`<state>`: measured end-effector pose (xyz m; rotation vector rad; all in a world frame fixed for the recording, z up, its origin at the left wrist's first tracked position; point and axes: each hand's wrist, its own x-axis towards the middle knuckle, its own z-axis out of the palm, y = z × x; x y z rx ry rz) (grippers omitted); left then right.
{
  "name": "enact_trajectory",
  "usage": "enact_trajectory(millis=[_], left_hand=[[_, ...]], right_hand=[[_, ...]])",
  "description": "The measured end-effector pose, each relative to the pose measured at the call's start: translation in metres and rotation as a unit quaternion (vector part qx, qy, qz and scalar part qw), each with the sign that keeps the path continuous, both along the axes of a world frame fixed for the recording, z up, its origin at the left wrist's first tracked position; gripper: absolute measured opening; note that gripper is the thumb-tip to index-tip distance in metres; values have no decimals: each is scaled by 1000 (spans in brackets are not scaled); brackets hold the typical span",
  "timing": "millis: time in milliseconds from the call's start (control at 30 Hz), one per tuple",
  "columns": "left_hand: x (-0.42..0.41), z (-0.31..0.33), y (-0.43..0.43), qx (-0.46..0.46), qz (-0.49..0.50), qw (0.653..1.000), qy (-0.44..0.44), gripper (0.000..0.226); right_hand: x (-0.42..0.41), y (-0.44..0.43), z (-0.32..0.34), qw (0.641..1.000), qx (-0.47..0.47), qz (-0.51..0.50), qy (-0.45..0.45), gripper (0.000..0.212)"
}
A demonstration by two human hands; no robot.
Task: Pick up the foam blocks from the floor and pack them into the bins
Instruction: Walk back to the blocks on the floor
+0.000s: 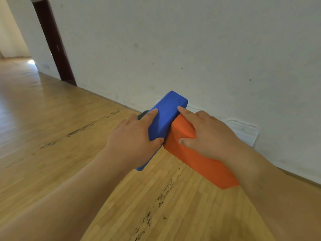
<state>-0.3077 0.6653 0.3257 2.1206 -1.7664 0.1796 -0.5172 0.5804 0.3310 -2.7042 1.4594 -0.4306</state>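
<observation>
We stand over a wooden floor (52, 119) that runs up to a white wall (191, 49), with a dark doorway (52, 40) at the far left. No bin shows anywhere in this view, so we judge the packing of these pieces is yet to come. The orange block (199, 162) is off the floor, held slantwise in the air near the foot of the wall. Our right hand (208, 134) grips it from above, thumb on its near face and forefinger reaching forward onto the other block. The blue block (166, 115) is also lifted. It leans against the orange one so the two touch along their upper ends, and our left hand (133, 141) clasps it with the thumb hooked over its near end. So for these two the picking-up is done (how many others wait elsewhere, we cannot tell; none lies on the floor we see). A small dark thing (142, 114) peeps out behind the left fingers, too hidden to name.
</observation>
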Motion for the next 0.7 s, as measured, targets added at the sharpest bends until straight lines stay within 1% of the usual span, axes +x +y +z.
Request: enact_trajectory(millis=[100, 233, 367, 433, 567, 700], left_hand=[[16, -3, -43, 5, -4, 1000, 7, 83], [58, -13, -101, 10, -29, 999, 35, 84], [117, -30, -146, 16, -62, 995, 72, 83], [162, -30, -169, 11, -71, 994, 83, 83], [246, -15, -214, 10, -70, 996, 53, 83], [305, -10, -256, 20, -79, 996, 46, 82]], right_hand=[[15, -42, -5, 1000, 2, -2, 1, 92], [51, -92, -15, 1000, 0, -17, 13, 92], [111, -136, -22, 999, -5, -33, 28, 92], [154, -158, -23, 999, -4, -35, 29, 93], [232, -197, -14, 999, -3, -37, 9, 93], [288, -235, -14, 999, 4, -40, 2, 93]])
